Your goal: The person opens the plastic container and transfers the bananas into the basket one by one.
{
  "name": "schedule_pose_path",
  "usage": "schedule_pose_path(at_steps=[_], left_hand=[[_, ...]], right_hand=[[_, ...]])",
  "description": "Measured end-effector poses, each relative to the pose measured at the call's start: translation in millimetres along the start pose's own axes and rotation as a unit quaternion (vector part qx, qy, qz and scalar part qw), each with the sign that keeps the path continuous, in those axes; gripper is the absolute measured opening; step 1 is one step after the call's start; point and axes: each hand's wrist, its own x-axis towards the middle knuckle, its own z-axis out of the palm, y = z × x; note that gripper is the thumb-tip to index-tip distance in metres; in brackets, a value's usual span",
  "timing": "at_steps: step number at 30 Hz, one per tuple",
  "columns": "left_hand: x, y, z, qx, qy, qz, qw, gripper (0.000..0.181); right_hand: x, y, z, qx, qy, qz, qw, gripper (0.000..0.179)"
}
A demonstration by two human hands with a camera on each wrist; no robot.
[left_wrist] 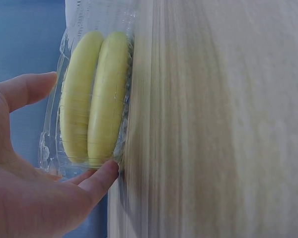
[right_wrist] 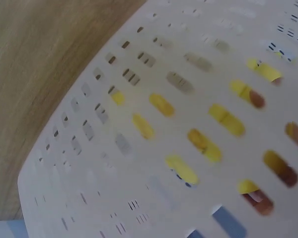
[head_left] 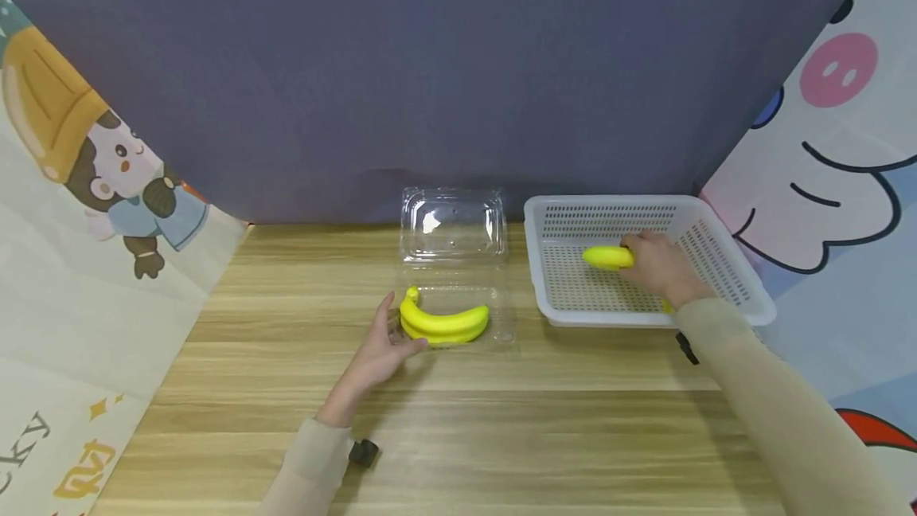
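Observation:
A clear plastic clamshell box point(head_left: 505, 325) lies on the table with its lid point(head_left: 453, 225) folded back. Two yellow bananas point(head_left: 446, 325) sit side by side in its base; both bananas point(left_wrist: 92, 99) show through the plastic in the left wrist view. My left hand point(head_left: 380, 349) is at the box's left near corner, thumb and fingers spread apart, with a fingertip at the box's edge. Inside the white basket point(head_left: 539, 261), my right hand point(head_left: 655, 265) grips a yellow banana point(head_left: 607, 257). The right wrist view shows mostly the basket's slotted wall point(right_wrist: 154, 144), with yellow and fingers visible through the slots.
A bit of yellow point(head_left: 668, 306) shows in the basket under my right wrist. The wooden table point(head_left: 458, 436) meets a dark grey panel point(head_left: 444, 62) behind the box and basket. Cartoon-printed sheets point(head_left: 122, 181) stand along both sides.

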Motion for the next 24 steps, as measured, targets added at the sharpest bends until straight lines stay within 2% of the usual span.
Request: schedule_pose_path(at_steps=[12, 17, 24], left_hand=[[-1.2, -1.8, 0.3, 0.003, 0.003, 0.000, 1.0000, 0.109], [-1.7, -1.3, 0.2, 0.009, 0.004, -0.005, 0.9999, 0.108], [-0.9, -2.4, -0.4, -0.001, 0.002, -0.002, 1.0000, 0.109]], right_hand=[[4.4, 4.2, 9.2, 0.006, -0.035, 0.018, 0.9992, 0.051], [0.9, 10.5, 10.1, -0.006, -0.030, 0.027, 0.9992, 0.054], [-4.6, 14.5, 5.4, 0.010, -0.027, 0.043, 0.9987, 0.057]])
